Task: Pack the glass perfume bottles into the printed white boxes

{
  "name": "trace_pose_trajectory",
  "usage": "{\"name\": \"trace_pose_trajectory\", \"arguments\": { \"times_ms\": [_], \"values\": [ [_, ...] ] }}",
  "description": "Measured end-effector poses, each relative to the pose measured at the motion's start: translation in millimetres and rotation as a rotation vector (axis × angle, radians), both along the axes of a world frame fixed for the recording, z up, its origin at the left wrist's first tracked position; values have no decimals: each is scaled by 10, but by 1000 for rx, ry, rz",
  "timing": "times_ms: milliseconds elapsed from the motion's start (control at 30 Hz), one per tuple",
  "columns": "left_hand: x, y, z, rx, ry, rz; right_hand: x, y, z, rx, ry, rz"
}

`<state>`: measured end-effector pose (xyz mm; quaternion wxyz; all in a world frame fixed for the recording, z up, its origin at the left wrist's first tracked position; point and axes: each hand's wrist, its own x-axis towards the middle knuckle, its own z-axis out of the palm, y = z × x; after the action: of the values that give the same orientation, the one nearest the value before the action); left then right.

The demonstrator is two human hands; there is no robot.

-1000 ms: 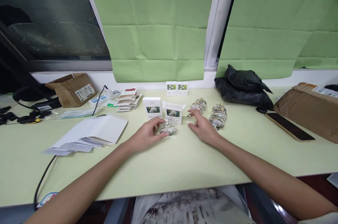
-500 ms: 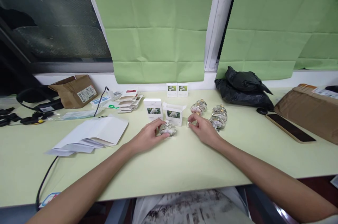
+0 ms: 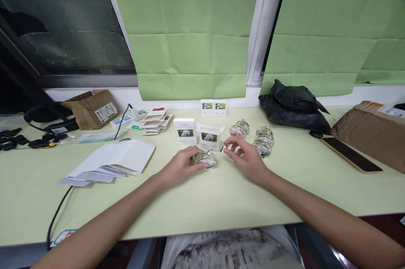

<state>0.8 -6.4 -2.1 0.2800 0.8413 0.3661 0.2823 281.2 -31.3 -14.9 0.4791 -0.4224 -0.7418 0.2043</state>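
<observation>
Left hand [image 3: 182, 165]: my thumb and fingers grip a clear glass bottle [image 3: 207, 159] on the tabletop [image 3: 190, 205].
Right hand [image 3: 248, 160]: I pinch a small shiny piece [image 3: 222, 148] near the bottle.
Open carton [image 3: 209, 138]: upright, just behind the bottle.
Other bottles [image 3: 263, 139]: grouped just past my right hand.

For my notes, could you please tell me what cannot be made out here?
All in the head view:
Bottle: left side, behind the left hand.
Small piece in the right hand: shape, too small.
Open box: print, too small.
Right carton: far end, cut off by the picture's edge.
</observation>
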Motion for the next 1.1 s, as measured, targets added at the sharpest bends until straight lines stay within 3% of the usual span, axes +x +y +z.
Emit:
{"name": "trace_pose_trajectory", "arguments": {
  "times_ms": [167, 767, 1100],
  "values": [
    [82, -90, 39, 17, -28, -63, -60, -109, 40, 66, 223, 86],
    [126, -103, 27, 61, -97, -29, -55, -103, -2, 160, 70, 192],
    [179, -149, 7, -43, -134, -38, -61, -103, -19, 122, 62, 200]
  ]
}}
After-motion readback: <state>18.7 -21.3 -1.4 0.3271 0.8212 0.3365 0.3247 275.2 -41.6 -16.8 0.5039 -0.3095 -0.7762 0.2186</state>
